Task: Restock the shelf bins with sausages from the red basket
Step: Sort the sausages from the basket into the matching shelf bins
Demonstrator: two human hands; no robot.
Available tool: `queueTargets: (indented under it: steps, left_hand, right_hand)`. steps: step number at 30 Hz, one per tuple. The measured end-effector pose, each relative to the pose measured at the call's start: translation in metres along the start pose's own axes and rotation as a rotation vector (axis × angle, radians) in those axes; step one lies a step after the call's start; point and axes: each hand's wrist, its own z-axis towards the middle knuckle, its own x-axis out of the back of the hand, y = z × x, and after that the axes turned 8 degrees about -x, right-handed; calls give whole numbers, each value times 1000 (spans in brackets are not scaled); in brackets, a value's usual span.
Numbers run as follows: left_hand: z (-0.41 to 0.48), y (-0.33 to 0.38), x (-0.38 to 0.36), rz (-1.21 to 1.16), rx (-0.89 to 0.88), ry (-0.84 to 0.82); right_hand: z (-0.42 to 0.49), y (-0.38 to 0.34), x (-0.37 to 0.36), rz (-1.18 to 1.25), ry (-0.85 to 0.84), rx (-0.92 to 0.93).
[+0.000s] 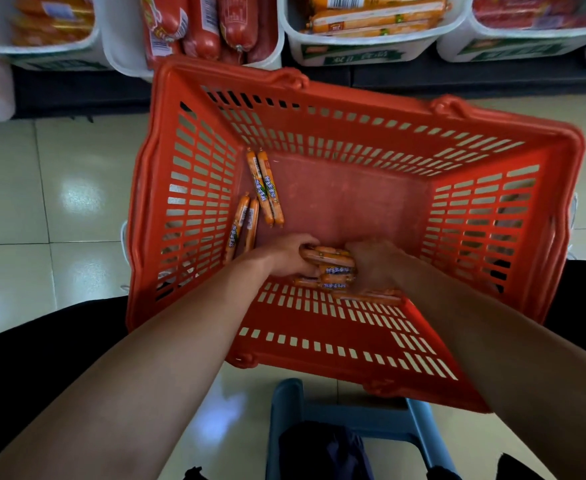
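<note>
The red basket (336,98) sits on the floor in front of me, below the shelf. Both my hands reach down inside it, near its front wall. My left hand (284,256) and my right hand (376,263) close from either side on a bunch of thin orange sausages (333,268) lying on the basket floor. Two more pairs of orange sausages remain loose: one pair (265,187) toward the basket's back left, another pair (243,226) leaning against the left wall. Another sausage (371,296) lies under my right wrist.
White shelf bins run along the top: one with orange packs (52,22), one with thick red sausages (208,26), one with long orange sausages (374,19), one with red packs (527,15). A blue stool (353,417) stands below the basket on the tiled floor.
</note>
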Motion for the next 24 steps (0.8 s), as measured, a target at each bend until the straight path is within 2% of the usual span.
queueTargets:
  steps: [5, 8, 9, 13, 16, 19, 24]
  left_hand:
    - [-5, 0, 7, -57, 2, 31]
    - [-10, -3, 13, -88, 20, 131]
    - [-12, -4, 15, -100, 18, 207]
    - [-10, -10, 24, 21, 38, 710]
    - [-1, -8, 33, 114, 153, 897]
    - [13, -1, 39, 27, 226, 910]
    - [37, 7, 44, 180, 388, 888]
  right_hand:
    - [-3, 1, -4, 111, -33, -35]
    - [-6, 0, -3, 192, -43, -48]
    - [-7, -1, -2, 223, -34, -57]
    - [-10, 3, 9, 401, 64, -133]
    - [-11, 8, 18, 539, 167, -252]
    - [-11, 12, 24, 595, 248, -348]
    - [-10, 21, 22, 622, 295, -400]
